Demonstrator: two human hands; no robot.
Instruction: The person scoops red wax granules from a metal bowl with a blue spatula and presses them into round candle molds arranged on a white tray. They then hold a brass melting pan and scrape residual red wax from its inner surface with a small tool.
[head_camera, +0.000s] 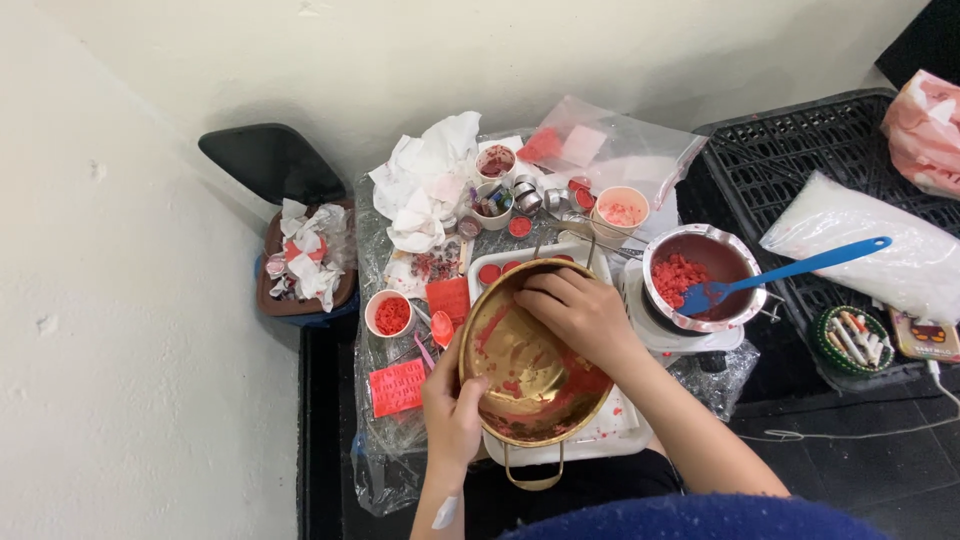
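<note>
1. The left hand has its grip closed on the near-left rim of a brass bowl, thumb over the edge, holding the bowl tilted toward the person.
2. The right hand is inside the bowl at its far rim, fingers curled down against the red-smeared inner wall; whether that grip pinches anything I cannot tell.
3. The bowl sits between the two hands, over a white tray on the plastic-covered desk, its loop handle hanging toward the person.
4. Just right of the right hand stands a steel pot with red lumps inside and a blue spatula resting in it, the handle pointing away to the right.
5. Left of the left hand lies a red silicone mould, and beyond it a small white cup of red bits and a pink spoon.
6. Beyond the right hand are crumpled white tissues, small jars and a clear plastic bag.
7. Far to the left, on the floor, a brown bin holds more tissues.
</note>
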